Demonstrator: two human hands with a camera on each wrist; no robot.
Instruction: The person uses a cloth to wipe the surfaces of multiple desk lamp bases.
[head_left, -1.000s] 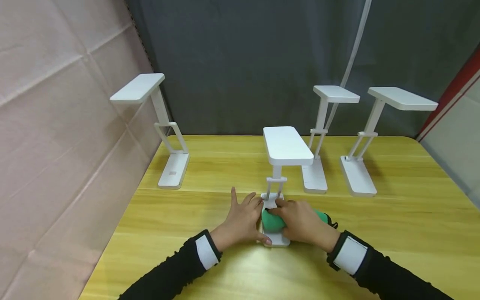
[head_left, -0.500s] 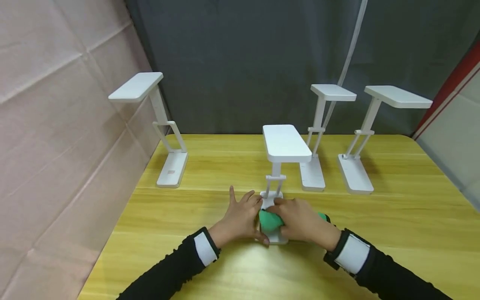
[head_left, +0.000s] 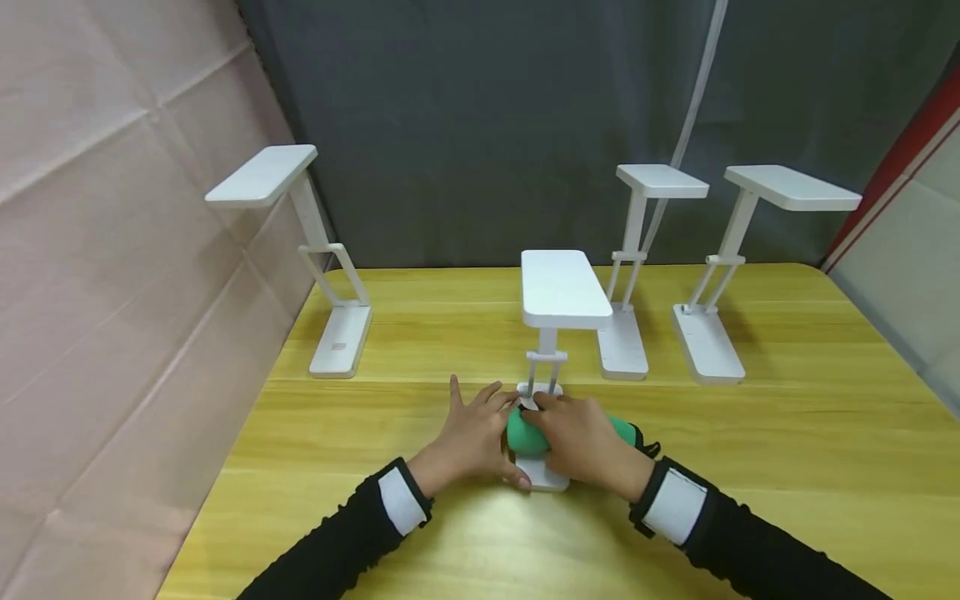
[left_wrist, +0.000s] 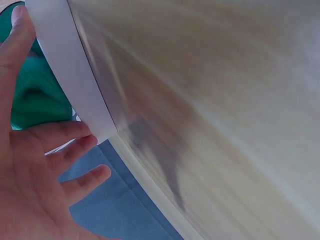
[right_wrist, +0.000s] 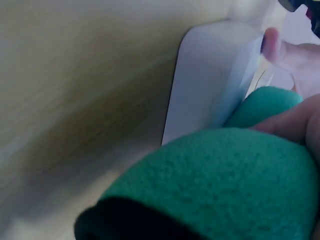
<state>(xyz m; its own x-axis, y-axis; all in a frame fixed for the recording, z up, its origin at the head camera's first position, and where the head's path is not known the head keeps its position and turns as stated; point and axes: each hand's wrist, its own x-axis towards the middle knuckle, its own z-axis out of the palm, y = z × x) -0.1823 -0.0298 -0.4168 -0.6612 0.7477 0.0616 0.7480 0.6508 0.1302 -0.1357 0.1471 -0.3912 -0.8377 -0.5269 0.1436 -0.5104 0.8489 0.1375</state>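
Observation:
A white folding desk lamp (head_left: 564, 287) stands upright before me, its head raised over its base (head_left: 543, 477). My right hand (head_left: 588, 442) holds a green fuzzy cloth (head_left: 528, 437) with black trim and a black cord loop, pressed on top of the base. In the right wrist view the cloth (right_wrist: 225, 175) fills the foreground and hides part of the base (right_wrist: 210, 75). My left hand (head_left: 468, 437) rests along the base's left side, fingers spread. The left wrist view has its thumb and fingertips touching the base's edge (left_wrist: 70, 65).
Three similar white lamps stand on the wooden table (head_left: 405, 533): a left lamp (head_left: 341, 342), a back lamp (head_left: 622, 346) and a right lamp (head_left: 708, 346). A dark grey curtain (head_left: 465, 125) hangs behind; pale fabric (head_left: 112, 292) closes the left side.
The cloth in my right hand shifts slightly left and back over the lamp base. The left hand keeps its place at the base. The whole view drifts a little.

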